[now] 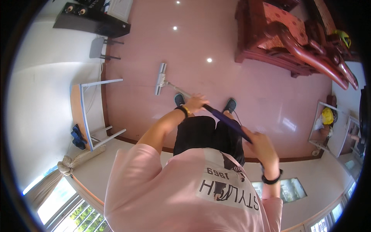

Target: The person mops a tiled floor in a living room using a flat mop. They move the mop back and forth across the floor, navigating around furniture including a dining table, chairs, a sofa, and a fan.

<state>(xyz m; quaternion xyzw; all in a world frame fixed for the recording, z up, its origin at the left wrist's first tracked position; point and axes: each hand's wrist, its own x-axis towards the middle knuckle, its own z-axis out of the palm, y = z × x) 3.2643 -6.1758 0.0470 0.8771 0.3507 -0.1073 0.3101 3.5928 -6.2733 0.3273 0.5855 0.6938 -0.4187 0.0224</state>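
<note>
**Two hands on the mop handle, head out ahead on the pink floor**

The person stood on a glossy pink floor [270, 100] and worked a flat mop [160, 79]. Its pale, narrow head lay flat on the floor just ahead of the dark shoes [179, 99], set slightly to the person's left, with the thin shaft running back from it between the feet and up toward the body.

The left hand [196, 102] was lower on the shaft, its grip clenched around the dark blue handle [228, 121] near where the pale shaft met the sleeve; a dark band and a yellowish one sat at that wrist. The right hand [259, 144] was closed over the upper end of the handle, close to the body, with a black wristband below it. Both grips held the mop; neither was released.

To do this stroke well, in my judgement, the lower hand should steer and press while the upper hand only guides the end, so that the head stays flat and does not tip onto one edge. Strokes look best kept short and in front of the feet, overlapping each pass.

A white-legged counter [83, 116] stood against the wall to the left, with a blue cloth-like thing [78, 136] at its near end, well apart from the mop head. A dark red carved wooden seat [286, 38] stood farther off to the right; its legs could catch the head if the sweep ran wide.
</note>
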